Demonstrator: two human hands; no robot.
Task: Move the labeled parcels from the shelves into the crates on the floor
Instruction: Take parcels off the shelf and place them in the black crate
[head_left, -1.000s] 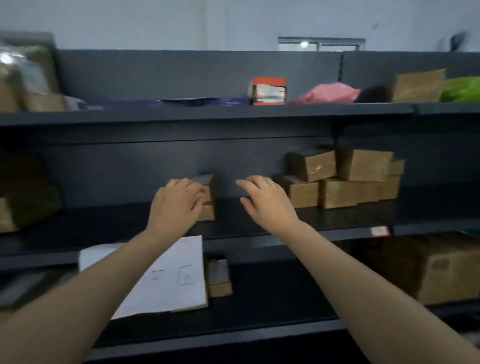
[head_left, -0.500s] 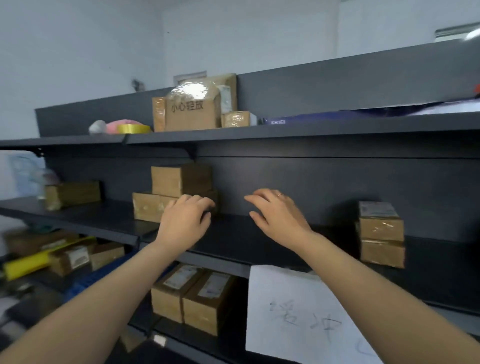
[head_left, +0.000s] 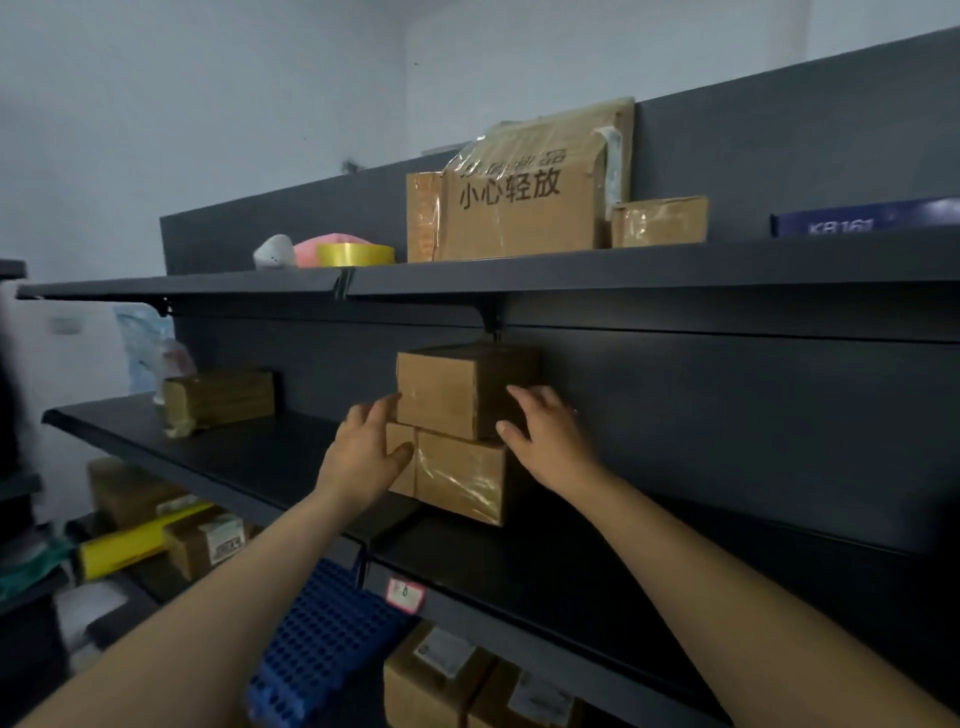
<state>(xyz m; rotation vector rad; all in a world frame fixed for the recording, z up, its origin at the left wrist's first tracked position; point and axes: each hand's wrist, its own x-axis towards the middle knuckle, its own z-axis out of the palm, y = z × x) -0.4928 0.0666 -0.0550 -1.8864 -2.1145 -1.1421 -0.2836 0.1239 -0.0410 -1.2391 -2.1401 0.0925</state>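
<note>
4 parcels on mid shelf, 2 hands, 1 blue crate.

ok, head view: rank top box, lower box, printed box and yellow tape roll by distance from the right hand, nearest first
From the right hand:
1. top box, at its fingertips.
2. lower box, just under the thumb.
3. printed box, above on the upper shelf.
4. yellow tape roll, same shelf, farther left.
</note>
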